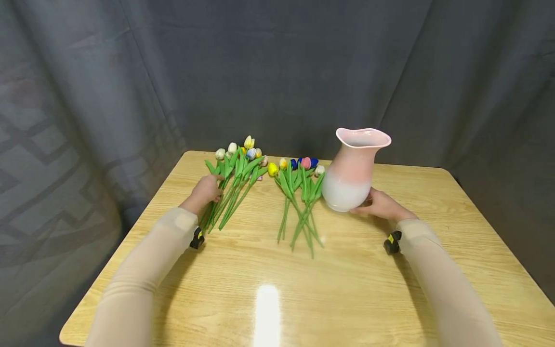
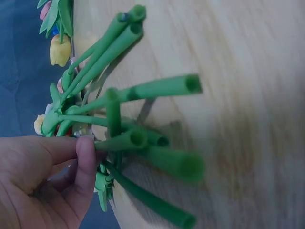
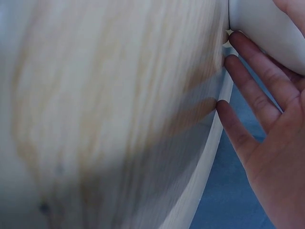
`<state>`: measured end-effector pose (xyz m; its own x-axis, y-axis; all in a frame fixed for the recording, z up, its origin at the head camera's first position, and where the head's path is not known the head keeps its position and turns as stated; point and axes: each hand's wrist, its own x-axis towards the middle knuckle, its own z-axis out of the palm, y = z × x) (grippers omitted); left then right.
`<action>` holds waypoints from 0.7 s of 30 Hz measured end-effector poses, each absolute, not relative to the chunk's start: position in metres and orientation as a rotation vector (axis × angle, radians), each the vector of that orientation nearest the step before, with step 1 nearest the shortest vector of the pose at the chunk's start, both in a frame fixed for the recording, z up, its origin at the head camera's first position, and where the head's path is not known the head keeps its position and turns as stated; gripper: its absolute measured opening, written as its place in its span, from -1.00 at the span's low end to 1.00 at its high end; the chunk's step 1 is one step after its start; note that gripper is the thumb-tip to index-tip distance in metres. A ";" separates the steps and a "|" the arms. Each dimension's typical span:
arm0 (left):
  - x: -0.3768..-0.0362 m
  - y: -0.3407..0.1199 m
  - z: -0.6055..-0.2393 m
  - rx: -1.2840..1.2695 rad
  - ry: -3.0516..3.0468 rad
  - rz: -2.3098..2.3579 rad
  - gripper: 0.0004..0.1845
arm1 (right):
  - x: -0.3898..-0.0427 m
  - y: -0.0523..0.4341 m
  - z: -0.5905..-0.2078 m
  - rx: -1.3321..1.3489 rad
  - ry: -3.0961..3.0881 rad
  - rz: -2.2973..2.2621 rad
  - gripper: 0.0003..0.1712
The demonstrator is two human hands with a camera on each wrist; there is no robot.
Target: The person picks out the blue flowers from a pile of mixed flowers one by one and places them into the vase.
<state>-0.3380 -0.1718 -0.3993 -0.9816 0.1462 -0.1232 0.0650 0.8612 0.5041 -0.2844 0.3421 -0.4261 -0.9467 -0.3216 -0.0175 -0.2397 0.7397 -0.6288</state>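
Left hand [image 1: 207, 190]: its grip is curled round the stems of the left bunch of flowers [image 1: 236, 168], thumb [image 2: 87, 162] pressed on one stem.
Left bunch of flowers: lies on the surface [image 1: 347, 289], tops pointing away from the grip, cut ends sticking out past it toward the person.
Right hand [image 1: 381, 205]: its grip is wide open, fingers [image 3: 252, 81] straight and flat against the low side of the vase [image 1: 353, 168].
Vase: stands upright on the surface, pink on top and white below, touching the right grip.
Second bunch of flowers [image 1: 301, 193]: lies between the two grips, just beside the vase, with no hand on it.
Sleeves: light and long, down to both wrists.
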 end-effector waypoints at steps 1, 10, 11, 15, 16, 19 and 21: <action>-0.338 -0.171 -0.399 0.156 2.878 0.748 -0.41 | -0.285 0.342 -0.426 -0.452 2.815 -0.989 -0.13; -0.345 -0.168 -0.399 0.149 2.867 0.629 -0.43 | -0.284 0.342 -0.425 -0.447 2.805 -1.001 -0.12; -0.346 -0.167 -0.397 0.153 2.866 0.609 -0.45 | -0.284 0.342 -0.425 -0.446 2.805 -1.002 -0.11; -0.347 -0.163 -0.388 0.124 2.886 0.464 -0.61 | -0.286 0.343 -0.426 -0.463 2.809 -0.993 -0.10; -0.347 -0.161 -0.385 0.110 2.904 0.420 -0.67 | -0.286 0.343 -0.426 -0.464 2.813 -0.986 -0.11; -0.348 -0.152 -0.375 0.075 2.966 0.345 -0.75 | -0.287 0.343 -0.426 -0.463 2.813 -0.981 -0.10; -0.348 -0.143 -0.367 0.094 3.024 0.347 -0.75 | -0.286 0.342 -0.426 -0.456 2.814 -0.981 -0.10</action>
<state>-0.3477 -0.1429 -0.3674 -0.9934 0.0723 -0.0885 0.0504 0.9723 0.2284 -0.2863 0.3423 -0.4261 -0.9465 -0.3220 -0.0199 -0.2398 0.7435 -0.6243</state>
